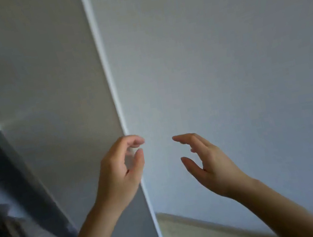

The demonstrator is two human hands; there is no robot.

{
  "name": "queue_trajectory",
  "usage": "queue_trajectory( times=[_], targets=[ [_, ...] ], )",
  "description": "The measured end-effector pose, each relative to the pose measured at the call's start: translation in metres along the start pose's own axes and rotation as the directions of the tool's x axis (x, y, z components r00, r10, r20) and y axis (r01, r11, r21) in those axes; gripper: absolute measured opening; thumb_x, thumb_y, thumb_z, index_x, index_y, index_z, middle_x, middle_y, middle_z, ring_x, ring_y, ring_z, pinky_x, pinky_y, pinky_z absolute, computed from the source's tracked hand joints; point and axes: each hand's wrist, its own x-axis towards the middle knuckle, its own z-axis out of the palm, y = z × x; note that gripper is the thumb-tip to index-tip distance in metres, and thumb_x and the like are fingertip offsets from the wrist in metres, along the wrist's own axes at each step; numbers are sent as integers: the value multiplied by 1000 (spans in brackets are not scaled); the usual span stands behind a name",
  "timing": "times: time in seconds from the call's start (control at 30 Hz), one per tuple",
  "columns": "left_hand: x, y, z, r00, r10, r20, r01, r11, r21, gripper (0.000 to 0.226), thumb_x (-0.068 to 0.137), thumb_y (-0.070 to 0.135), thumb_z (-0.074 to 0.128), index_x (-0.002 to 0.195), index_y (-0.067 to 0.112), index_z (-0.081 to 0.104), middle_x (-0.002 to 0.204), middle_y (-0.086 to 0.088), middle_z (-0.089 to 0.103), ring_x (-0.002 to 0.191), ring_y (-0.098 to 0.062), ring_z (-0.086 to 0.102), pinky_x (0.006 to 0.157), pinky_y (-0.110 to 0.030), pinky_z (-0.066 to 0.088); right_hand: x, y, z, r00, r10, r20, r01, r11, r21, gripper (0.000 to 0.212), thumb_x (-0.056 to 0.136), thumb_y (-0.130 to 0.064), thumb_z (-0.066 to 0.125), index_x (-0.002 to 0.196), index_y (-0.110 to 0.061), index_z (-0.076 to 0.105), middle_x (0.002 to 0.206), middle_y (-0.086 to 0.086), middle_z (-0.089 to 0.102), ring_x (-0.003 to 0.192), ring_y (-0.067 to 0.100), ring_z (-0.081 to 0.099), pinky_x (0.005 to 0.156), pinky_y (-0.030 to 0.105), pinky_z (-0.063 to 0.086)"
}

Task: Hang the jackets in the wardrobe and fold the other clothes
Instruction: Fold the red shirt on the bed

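while the right hand (210,163) is held released and empty, the left hand (119,172) is curled at the edge of the wardrobe panel (45,79); a grasp cannot be told. blurred dark clothes (0,219) are seen inside, lower left.

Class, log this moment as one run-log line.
left hand: curled at white wardrobe panel edge, grip unclear | right hand: open, empty | dark clothes: blurred, inside wardrobe
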Motion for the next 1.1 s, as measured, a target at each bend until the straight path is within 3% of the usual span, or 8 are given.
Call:
queue_trajectory(
  times=[0.1,0.23,0.4,0.57,0.7,0.87,0.97,1.1],
  targets=[
    [-22,42,117,979,39,200,-8,988,-157,23,89,28,47,101,19,64,100,20,64,95,4,60,78,-11,45,-86,58,-56,957,269,-110,-276,960,-52,40,95,-22,51,134,-29,45,126,-23,45,115,-4,47,95,17,42],
    [-53,98,256,887,108,449,33,955,-294,18,89,21,51,102,22,64,100,21,63,97,3,59,79,-21,49,-197,120,-121,804,543,-243,-571,819,-59,38,95,-22,51,132,-27,48,128,-15,51,115,-1,49,95,28,47],
    [-86,155,396,717,228,659,89,907,-411,15,92,23,53,103,26,63,100,22,63,95,5,58,77,-20,50,-303,180,-176,579,719,-384,-788,614,-39,36,89,-31,49,125,-36,50,112,-36,46,98,-9,50,84,22,44],
    [-92,194,534,530,340,777,141,868,-476,16,91,12,58,101,23,64,96,16,64,91,-1,60,78,-27,52,-375,252,-227,434,793,-428,-895,432,-110,37,90,-23,54,126,-30,50,127,-22,46,111,0,50,89,29,48],
    [-74,239,635,372,453,811,113,845,-523,19,90,8,59,99,24,64,95,17,64,89,-1,60,75,-24,51,-420,299,-269,271,841,-469,-962,259,-91,37,92,-22,57,128,-27,52,131,-18,46,119,1,46,92,29,47],
    [-73,308,743,184,571,800,69,804,-590,18,90,12,58,102,23,64,95,14,64,87,0,59,76,-20,49,-469,341,-319,166,854,-493,-984,115,-132,38,90,-17,61,128,-18,55,133,-5,49,121,16,49,92,35,47],
    [-91,345,797,83,609,789,26,790,-612,17,88,11,59,102,21,64,95,14,62,85,0,58,74,-15,46,-505,366,-346,113,863,-492,-970,-12,-243,43,85,-15,66,127,-15,57,136,4,51,123,26,50,96,41,45],
    [-120,382,870,28,607,795,-45,795,-605,21,88,11,59,107,18,63,104,11,59,97,-10,57,81,-25,45,-558,411,-384,87,848,-523,-929,-121,-350,53,73,-19,79,122,-15,61,133,12,55,122,34,53,93,48,47]
  ],
)
